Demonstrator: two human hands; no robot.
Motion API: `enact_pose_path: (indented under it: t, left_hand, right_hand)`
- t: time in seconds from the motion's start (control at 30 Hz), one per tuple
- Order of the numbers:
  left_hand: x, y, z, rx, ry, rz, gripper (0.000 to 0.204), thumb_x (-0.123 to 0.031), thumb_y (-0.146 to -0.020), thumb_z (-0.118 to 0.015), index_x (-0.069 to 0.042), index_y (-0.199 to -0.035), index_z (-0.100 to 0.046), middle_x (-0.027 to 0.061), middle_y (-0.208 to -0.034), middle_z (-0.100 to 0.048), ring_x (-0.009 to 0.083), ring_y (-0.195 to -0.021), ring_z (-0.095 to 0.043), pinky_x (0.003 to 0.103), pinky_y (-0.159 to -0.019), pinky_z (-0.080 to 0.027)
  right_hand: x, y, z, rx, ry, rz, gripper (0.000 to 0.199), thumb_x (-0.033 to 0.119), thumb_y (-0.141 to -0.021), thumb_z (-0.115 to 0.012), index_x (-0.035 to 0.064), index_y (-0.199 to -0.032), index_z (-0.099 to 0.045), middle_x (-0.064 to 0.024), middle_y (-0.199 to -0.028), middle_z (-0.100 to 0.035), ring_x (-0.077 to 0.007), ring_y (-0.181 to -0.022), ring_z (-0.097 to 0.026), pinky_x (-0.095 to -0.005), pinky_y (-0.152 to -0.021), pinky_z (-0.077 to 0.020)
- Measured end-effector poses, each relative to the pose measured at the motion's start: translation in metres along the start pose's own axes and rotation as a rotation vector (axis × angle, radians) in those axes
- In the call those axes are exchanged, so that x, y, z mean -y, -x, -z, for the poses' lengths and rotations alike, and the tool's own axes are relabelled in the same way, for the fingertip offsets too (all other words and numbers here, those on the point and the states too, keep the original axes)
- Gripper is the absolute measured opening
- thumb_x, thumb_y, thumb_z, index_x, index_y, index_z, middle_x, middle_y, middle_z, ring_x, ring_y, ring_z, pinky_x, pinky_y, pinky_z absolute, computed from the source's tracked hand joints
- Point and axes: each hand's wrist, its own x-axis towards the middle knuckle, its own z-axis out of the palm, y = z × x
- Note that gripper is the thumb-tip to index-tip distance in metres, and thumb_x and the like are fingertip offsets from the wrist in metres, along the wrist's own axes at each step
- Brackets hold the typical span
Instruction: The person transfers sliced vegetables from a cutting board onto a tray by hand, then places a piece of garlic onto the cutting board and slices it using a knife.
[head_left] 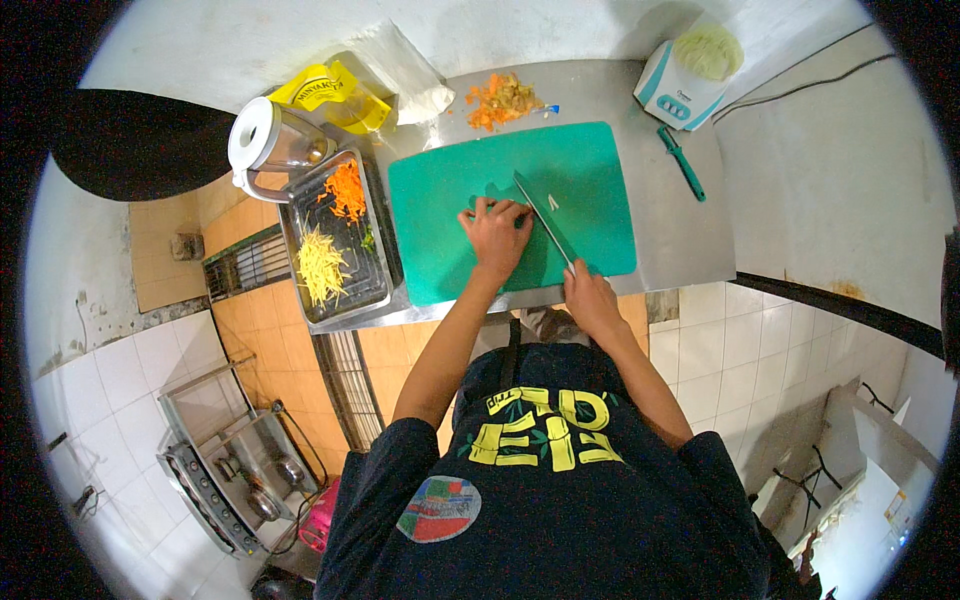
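Observation:
On the green cutting board point(440, 180), my left hand point(497, 238) rests with its fingers curled and pressed down. Whatever lies under the fingertips is hidden. My right hand point(590, 297) grips the handle of a kitchen knife point(547, 225). The blade slants up and left across the board, its edge close beside my left fingertips. A few thin pale slivers point(553, 202) lie just right of the blade.
Left of the board, a metal tray point(386, 270) holds shredded carrot point(346, 190), pale yellow strips point(321, 266) and green bits. A blender jug point(275, 145), yellow pouch point(338, 97) and vegetable peelings point(503, 102) sit behind. At right are a blender base point(680, 88) and green-handled peeler point(683, 165).

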Motion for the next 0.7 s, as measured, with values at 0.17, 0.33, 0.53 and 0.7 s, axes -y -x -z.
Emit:
enact_pose_path:
  t: [0.17,0.33,0.53,0.7]
  left_hand:
    - [-0.001,-0.002,-0.003,0.053,-0.001,0.009,0.014,-0.029,-0.074,-0.081,-0.023,-0.086,-0.078,-0.0068,-0.097,-0.074,0.0208,-0.102,-0.059,0.048,-0.089,-0.036]
    - [0.004,-0.004,-0.003,-0.012,-0.01,0.005,0.011,-0.025,-0.071,-0.081,-0.02,-0.079,-0.077,-0.0073,-0.089,-0.073,0.0209,-0.098,-0.058,0.047,-0.087,-0.034]
    - [0.002,-0.004,-0.001,0.026,0.006,0.013,0.011,-0.025,-0.07,-0.081,-0.02,-0.079,-0.077,-0.0067,-0.089,-0.073,0.0209,-0.098,-0.058,0.048,-0.087,-0.034]
    - [0.0,-0.003,0.0,0.041,0.027,0.006,0.011,-0.025,-0.071,-0.081,-0.021,-0.08,-0.078,-0.0069,-0.09,-0.073,0.0211,-0.099,-0.059,0.048,-0.088,-0.033]
  right_hand:
    - [0.008,-0.017,-0.01,-0.091,0.001,0.04,0.031,0.03,-0.104,-0.049,-0.0006,-0.109,-0.051,-0.0321,-0.08,-0.064,-0.0529,-0.076,-0.064,-0.0614,-0.066,-0.0513]
    - [0.017,-0.019,-0.013,-0.035,0.052,0.002,0.033,0.03,-0.104,-0.049,-0.0006,-0.115,-0.049,-0.0294,-0.079,-0.067,-0.0502,-0.075,-0.067,-0.0599,-0.065,-0.0534]
    - [0.009,-0.001,-0.016,0.004,0.087,-0.025,0.036,0.031,-0.104,-0.049,-0.0011,-0.119,-0.049,-0.0278,-0.082,-0.069,-0.0481,-0.076,-0.069,-0.0589,-0.066,-0.055]
    - [0.018,-0.027,-0.016,-0.037,-0.003,0.023,0.031,0.029,-0.104,-0.048,-0.0015,-0.11,-0.048,-0.0327,-0.081,-0.065,-0.0534,-0.078,-0.065,-0.0622,-0.068,-0.0515]
